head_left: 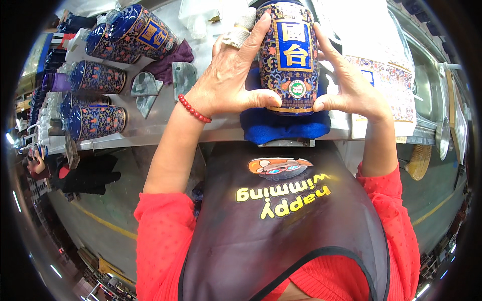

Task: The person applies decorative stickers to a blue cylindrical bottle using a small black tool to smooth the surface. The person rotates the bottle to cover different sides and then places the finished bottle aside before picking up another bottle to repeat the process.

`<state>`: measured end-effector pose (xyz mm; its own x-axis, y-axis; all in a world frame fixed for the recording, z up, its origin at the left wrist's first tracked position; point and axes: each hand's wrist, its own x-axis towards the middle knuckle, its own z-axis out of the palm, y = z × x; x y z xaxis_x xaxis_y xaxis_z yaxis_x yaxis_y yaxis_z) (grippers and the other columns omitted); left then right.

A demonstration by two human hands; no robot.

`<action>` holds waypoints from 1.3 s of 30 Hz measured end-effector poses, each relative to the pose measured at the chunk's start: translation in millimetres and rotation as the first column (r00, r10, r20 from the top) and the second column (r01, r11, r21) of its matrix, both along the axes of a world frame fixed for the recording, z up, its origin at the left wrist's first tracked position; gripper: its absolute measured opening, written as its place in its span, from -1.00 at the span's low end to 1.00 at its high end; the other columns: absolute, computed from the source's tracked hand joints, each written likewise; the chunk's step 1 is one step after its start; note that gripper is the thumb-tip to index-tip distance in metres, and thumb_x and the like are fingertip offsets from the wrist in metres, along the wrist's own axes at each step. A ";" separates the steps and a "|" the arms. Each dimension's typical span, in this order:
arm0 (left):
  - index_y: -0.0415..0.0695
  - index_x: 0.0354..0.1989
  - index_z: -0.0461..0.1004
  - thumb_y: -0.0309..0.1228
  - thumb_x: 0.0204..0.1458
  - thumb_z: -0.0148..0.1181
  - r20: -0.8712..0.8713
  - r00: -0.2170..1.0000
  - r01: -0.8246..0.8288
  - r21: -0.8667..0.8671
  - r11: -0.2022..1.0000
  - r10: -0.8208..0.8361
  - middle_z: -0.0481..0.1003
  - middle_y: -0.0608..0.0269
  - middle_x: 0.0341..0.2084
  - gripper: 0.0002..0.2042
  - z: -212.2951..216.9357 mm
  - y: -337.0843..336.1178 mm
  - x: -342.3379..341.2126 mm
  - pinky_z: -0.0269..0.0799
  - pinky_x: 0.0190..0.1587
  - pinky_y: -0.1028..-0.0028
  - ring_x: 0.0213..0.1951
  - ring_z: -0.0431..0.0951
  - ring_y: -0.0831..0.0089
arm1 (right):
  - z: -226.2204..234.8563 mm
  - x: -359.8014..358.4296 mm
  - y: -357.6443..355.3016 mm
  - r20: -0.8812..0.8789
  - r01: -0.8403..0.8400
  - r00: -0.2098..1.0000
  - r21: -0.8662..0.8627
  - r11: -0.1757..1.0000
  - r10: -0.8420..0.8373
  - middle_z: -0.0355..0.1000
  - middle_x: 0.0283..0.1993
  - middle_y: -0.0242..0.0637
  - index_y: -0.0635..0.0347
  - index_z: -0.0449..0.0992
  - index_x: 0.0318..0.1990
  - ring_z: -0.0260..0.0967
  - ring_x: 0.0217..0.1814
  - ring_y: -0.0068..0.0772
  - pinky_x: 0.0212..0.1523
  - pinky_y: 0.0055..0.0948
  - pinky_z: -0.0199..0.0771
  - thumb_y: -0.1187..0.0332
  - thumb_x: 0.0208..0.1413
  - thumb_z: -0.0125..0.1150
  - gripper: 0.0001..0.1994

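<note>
A blue bottle [296, 83] with a dense floral pattern lies on a folded blue cloth [286, 131] at the table's front edge. My left hand [228, 80] lies against the bottle's left side, its thumb on the lower part and its fingers reaching up the side. On the right side my right hand [351, 85] mirrors this, thumb near the base and fingers along the wall. Beige wrapping [240, 31] shows at the fingers of my left hand. Right of the bottle lie patterned printed sheets [389, 95].
Several similar bottles [103, 78] stand or lie at the left. A purple cloth [170, 62] and marbled grey-green pieces [184, 80] rest between them and my left arm. Beyond the sheets is a metal sink [427, 93]. A person [37, 163] is at the far left.
</note>
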<state>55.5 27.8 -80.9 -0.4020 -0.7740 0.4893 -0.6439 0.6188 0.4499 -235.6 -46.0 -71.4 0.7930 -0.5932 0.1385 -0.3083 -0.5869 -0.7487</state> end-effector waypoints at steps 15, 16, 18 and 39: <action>-0.18 0.57 -0.22 0.42 -0.20 0.33 -0.015 0.999 -0.042 0.001 0.999 0.042 0.17 -0.21 0.39 0.32 -0.6 5.2 -2.8 -0.12 0.41 -0.03 0.37 0.18 -0.14 | 83.6 29.0 -15.9 -0.004 0.083 0.994 -0.607 0.790 -0.108 0.53 -0.33 -0.25 0.12 0.51 -0.11 0.54 -0.36 -0.34 -0.34 -0.43 0.50 0.32 0.19 0.37 -0.80; -0.19 0.57 -0.22 0.42 -0.20 0.33 -0.034 0.998 -0.051 0.029 0.998 0.052 0.18 -0.22 0.38 0.32 -1.6 7.0 -2.2 -0.12 0.41 -0.04 0.34 0.21 -0.13 | 91.2 44.8 -21.0 -0.001 0.034 0.999 -0.688 0.724 -0.048 0.53 -0.33 -0.23 0.12 0.52 -0.13 0.54 -0.36 -0.27 -0.35 -0.41 0.50 0.31 0.17 0.39 -0.80; -0.22 0.56 -0.24 0.43 -0.20 0.33 -0.078 0.994 -0.066 0.096 0.993 0.074 0.21 -0.24 0.36 0.33 -5.6 14.0 -2.2 -0.12 0.41 -0.04 0.28 0.27 -0.13 | 108.9 68.6 -27.3 -0.014 -0.001 1.000 -0.893 0.449 -0.026 0.55 -0.32 -0.23 0.12 0.53 -0.18 0.53 -0.34 -0.17 -0.34 -0.34 0.49 0.30 0.14 0.41 -0.80; -0.51 0.43 0.01 0.13 0.30 0.04 -0.525 0.787 -0.169 0.322 0.931 0.324 0.30 -0.36 0.28 -0.11 -39.4 65.9 -50.0 0.16 0.38 0.18 0.33 0.31 -0.06 | 50.0 13.7 75.4 0.277 0.090 0.960 -0.439 0.894 0.040 0.47 -0.35 -0.25 0.23 0.66 -0.18 0.45 -0.36 -0.29 -0.38 -0.40 0.45 0.54 -0.22 0.57 -0.65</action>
<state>5.5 93.7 -120.3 0.1042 -0.9321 0.3468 -0.3444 0.2933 0.8918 -221.9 29.4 -21.4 0.6715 -0.4370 0.5984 -0.1504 -0.8711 -0.4675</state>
